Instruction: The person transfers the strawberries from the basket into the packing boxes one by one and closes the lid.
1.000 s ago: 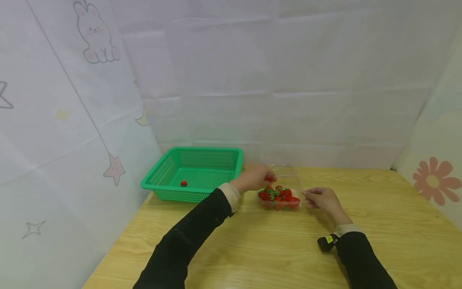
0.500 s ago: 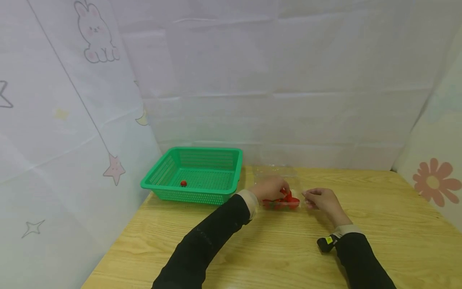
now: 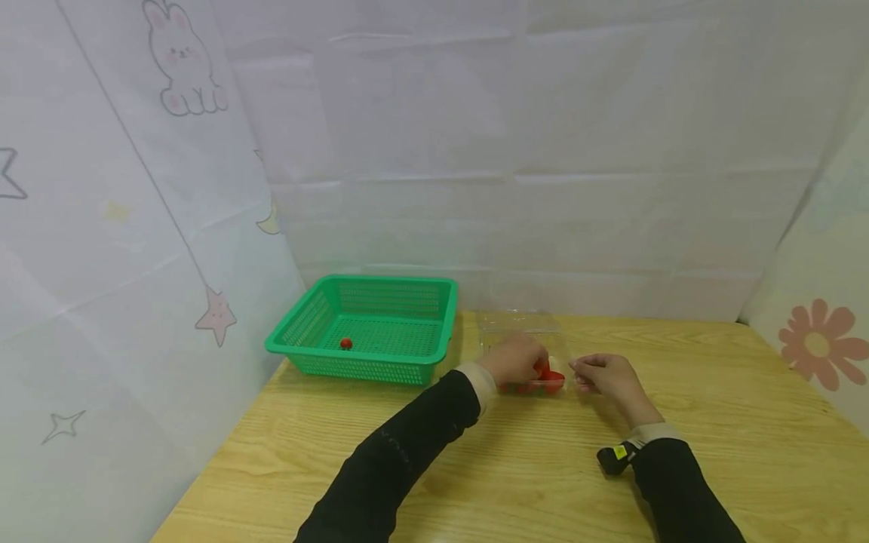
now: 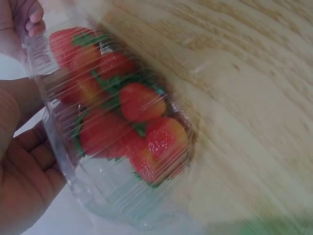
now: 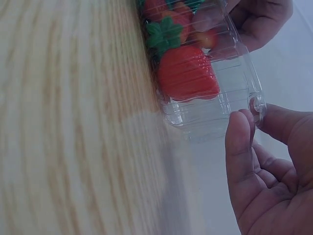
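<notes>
A clear plastic clamshell box (image 3: pixel 565 354) of strawberries (image 4: pixel 142 102) stands on the table, its lid raised at the back. My left hand (image 3: pixel 514 360) reaches in over the rim, fingers down among the fruit and partly hiding it. In the right wrist view, the fingertips of this left hand (image 5: pixel 254 22) hold a small round orange-red fruit (image 5: pixel 206 38), seen through the plastic. A large strawberry (image 5: pixel 188 73) lies near the box's end. My right hand (image 3: pixel 606 377) pinches the box's right rim between thumb and fingers (image 5: pixel 239 129).
Left of the box stands a green slotted basket (image 3: pixel 444 332) with one small round red fruit (image 3: pixel 346 343) in it. A pale fabric backdrop (image 3: pixel 543 226) closes off the far and side edges of the wooden table (image 3: pixel 516 467).
My left hand, holding a small red fruit above the box a second ago, has moved right and down into it. My right hand keeps its grip on the rim.
</notes>
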{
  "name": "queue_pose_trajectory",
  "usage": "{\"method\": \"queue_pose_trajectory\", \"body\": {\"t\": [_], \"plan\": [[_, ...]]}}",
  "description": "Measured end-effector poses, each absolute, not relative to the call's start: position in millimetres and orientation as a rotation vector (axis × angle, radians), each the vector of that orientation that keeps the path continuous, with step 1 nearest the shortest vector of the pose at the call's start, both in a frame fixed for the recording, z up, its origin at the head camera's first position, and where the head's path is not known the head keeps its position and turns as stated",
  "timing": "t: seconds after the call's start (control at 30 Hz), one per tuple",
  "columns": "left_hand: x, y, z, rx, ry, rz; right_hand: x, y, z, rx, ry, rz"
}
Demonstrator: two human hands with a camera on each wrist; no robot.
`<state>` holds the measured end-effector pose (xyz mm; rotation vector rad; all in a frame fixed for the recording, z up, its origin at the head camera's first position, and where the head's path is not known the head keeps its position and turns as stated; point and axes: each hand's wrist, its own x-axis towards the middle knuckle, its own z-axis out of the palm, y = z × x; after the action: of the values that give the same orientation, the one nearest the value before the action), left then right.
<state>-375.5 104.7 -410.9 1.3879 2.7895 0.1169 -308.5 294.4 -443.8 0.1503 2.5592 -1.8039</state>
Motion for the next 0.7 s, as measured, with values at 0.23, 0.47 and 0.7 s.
{"method": "queue_pose_trajectory", "body": {"t": [0.23,0.47,0.7], "plan": [[-372.9,109.5,-412.3,1.358,2.786,0.039,-308.7,294.7,-444.0,0.146,2.564,-1.797],[-371.1,110.9,-409.7,1.364,2.765,-0.058,-309.1,295.5,-444.3,0.127,2.555,-1.810],[-372.0,112.5,-410.6,1.371,2.758,-0.100,-308.2,295.7,-444.1,0.117,2.545,-1.814]]}}
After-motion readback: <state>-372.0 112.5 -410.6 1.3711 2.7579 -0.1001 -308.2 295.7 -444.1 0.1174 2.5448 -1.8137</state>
